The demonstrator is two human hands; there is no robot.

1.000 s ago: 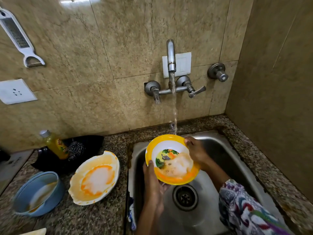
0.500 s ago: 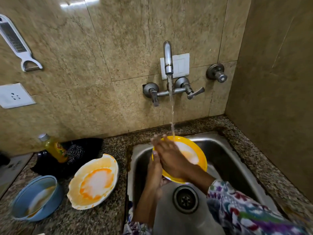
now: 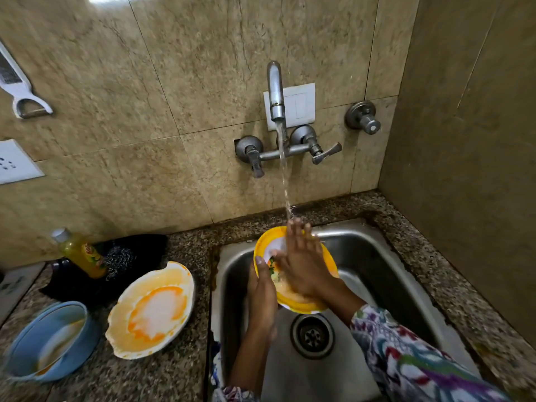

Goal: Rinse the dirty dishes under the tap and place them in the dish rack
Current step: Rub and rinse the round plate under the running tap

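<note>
A yellow-rimmed plate (image 3: 265, 245) with a white, pictured centre is held tilted over the steel sink (image 3: 374, 256). My left hand (image 3: 262, 282) grips its lower left edge, thumb on the rim. My right hand (image 3: 303, 264) lies flat on the plate's face with fingers spread, fingertips in the stream from the wall tap (image 3: 275, 91). On the counter left of the sink lie a white plate smeared orange (image 3: 152, 310) and a blue bowl (image 3: 46, 340) with residue. No dish rack is in view.
A yellow soap bottle (image 3: 79, 253) and a steel scrubber (image 3: 117, 256) sit on a dark tray behind the dirty plate. The sink drain (image 3: 312, 333) lies below my hands. A wall closes off the right side. A grater (image 3: 17, 82) hangs at upper left.
My right hand has come off the plate's far rim and now lies across its face, rubbing it under the water. The view has tilted slightly downward.
</note>
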